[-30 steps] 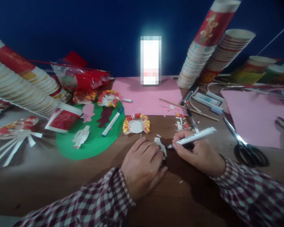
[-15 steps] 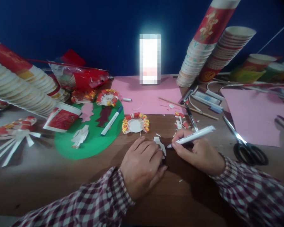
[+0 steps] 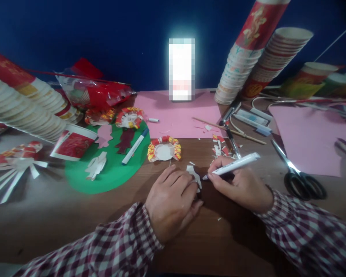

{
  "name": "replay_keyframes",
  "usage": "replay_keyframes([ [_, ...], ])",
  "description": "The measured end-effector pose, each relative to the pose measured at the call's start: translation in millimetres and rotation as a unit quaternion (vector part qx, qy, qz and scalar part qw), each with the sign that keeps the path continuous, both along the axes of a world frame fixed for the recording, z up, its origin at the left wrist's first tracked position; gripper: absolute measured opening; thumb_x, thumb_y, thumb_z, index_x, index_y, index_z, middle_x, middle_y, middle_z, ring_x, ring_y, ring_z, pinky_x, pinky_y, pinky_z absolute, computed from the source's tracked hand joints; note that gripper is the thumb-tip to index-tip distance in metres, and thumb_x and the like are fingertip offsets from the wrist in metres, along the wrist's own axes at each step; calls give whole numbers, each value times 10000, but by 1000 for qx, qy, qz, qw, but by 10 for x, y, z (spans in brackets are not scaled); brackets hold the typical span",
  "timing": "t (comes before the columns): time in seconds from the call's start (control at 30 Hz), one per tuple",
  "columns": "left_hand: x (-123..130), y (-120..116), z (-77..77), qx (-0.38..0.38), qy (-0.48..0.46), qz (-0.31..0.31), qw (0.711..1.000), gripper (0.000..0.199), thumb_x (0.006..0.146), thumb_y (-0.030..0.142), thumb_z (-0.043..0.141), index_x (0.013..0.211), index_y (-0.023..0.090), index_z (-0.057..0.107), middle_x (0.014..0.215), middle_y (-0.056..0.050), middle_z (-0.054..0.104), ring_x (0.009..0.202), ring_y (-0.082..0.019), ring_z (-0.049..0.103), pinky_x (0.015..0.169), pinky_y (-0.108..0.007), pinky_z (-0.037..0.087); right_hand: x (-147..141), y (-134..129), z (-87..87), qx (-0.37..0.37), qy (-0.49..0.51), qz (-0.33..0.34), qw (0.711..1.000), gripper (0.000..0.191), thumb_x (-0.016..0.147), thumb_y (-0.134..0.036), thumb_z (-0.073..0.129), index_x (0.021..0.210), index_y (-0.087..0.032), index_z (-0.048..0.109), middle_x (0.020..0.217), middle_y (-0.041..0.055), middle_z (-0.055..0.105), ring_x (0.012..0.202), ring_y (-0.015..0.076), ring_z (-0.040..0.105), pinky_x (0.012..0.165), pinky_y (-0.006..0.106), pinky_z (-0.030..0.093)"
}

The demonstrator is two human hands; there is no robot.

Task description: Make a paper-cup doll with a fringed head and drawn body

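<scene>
My right hand (image 3: 237, 184) grips a white marker (image 3: 233, 163) like a pen, its tip down by the edge of a small white paper cutout (image 3: 194, 174). With fingers bent and close together, my left hand (image 3: 173, 202) presses that cutout against the brown table and covers part of it. Just beyond my left hand lies a ring-shaped piece (image 3: 164, 151) with a pale round middle and a curled red and yellow rim. Red and white paper scraps (image 3: 219, 146) are scattered past my right hand.
Black-handled scissors (image 3: 295, 175) lie at the right beside a pink sheet (image 3: 308, 138). On the left, a green paper disc (image 3: 118, 177) carries cutouts and another marker (image 3: 135, 147). Paper cup stacks (image 3: 239, 73) stand behind; a glowing, pixelated screen (image 3: 181, 69) is at the back.
The view has shifted very slightly. Both hands stay almost where they were, with the marker tip still beside the cutout.
</scene>
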State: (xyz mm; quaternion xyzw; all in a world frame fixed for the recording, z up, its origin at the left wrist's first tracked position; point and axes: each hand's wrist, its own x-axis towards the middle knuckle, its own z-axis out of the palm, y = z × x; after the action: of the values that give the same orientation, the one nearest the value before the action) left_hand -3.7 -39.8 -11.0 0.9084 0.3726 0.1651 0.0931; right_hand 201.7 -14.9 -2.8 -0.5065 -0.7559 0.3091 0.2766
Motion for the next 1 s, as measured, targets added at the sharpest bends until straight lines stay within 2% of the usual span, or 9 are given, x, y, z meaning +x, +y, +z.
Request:
replay_keyframes([
  [0.17, 0, 7, 3, -1, 6, -4, 1000, 264, 866, 336, 530, 1024, 134, 592, 1080, -82, 610, 1057, -249, 532, 1062, -470, 333, -8, 1, 24, -10, 10, 16, 1000, 60, 781, -190, 547, 730, -200, 578, 665, -2, 628, 630, 143, 572, 583, 258, 442],
  [0.33, -3, 0, 1, 5, 4, -3, 1000, 257, 866, 336, 533, 1010, 132, 594, 1073, -79, 611, 1046, -247, 533, 1055, -470, 337, -3, -1, 22, -11, 5, -1, 1000, 52, 789, -202, 558, 747, -206, 589, 691, 3, 647, 649, 148, 574, 587, 261, 440],
  [0.57, -4, 5, 4, 6, 6, -3, 1000, 262, 867, 334, 530, 1018, 131, 594, 1066, -81, 610, 1045, -246, 535, 1054, -467, 338, 1, 1, 22, -11, 22, 28, 999, 56, 768, -163, 552, 730, -196, 576, 662, -12, 620, 622, 132, 563, 584, 247, 440],
  [0.77, 4, 9, 9, 6, 7, -2, 1000, 256, 866, 335, 530, 1009, 134, 596, 1072, -82, 612, 1049, -245, 536, 1056, -470, 342, -10, 0, 34, -11, 12, 6, 1000, 58, 781, -190, 559, 729, -196, 583, 649, -13, 608, 597, 129, 545, 563, 248, 423],
  [1.0, -8, -3, 11, 6, 9, -4, 1000, 253, 864, 331, 533, 1013, 136, 596, 1063, -84, 612, 1045, -249, 539, 1054, -475, 343, -6, 2, 35, -17, 24, 31, 999, 51, 759, -176, 549, 719, -201, 568, 657, -4, 632, 617, 138, 572, 572, 248, 444],
])
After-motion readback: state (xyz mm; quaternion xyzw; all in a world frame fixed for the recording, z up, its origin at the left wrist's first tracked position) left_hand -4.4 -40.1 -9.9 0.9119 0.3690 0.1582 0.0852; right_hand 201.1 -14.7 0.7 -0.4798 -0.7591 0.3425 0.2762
